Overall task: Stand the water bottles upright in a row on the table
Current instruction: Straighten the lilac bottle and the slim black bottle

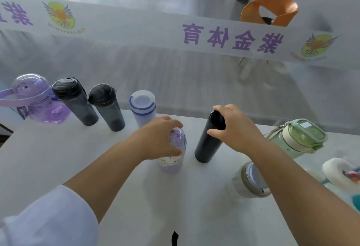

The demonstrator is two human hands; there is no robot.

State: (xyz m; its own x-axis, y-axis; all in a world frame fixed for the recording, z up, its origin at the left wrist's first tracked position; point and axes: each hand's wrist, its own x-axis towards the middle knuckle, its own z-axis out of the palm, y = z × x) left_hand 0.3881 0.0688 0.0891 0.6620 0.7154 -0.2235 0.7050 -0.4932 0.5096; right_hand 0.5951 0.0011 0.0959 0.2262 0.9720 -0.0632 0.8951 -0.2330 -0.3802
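Note:
My left hand (161, 136) grips the top of a small lilac bottle (172, 160) standing on the white table (58, 160). My right hand (233, 126) holds the cap end of a tall black bottle (207, 144) standing just right of it. Along the far edge stand a purple cartoon bottle (37, 99), two dark grey bottles (75, 101) (107, 107) and a white bottle with a blue ring (143, 107). A green bottle (298, 138) is at the right. A clear bottle with a beige band (247, 181) is partly hidden under my right forearm.
A glass wall with a white banner (214, 35) runs right behind the table's far edge. An orange chair (269, 9) stands beyond the glass. A white object with coloured bits (341, 171) lies at the right edge. A black strap (174, 238) shows at the near edge.

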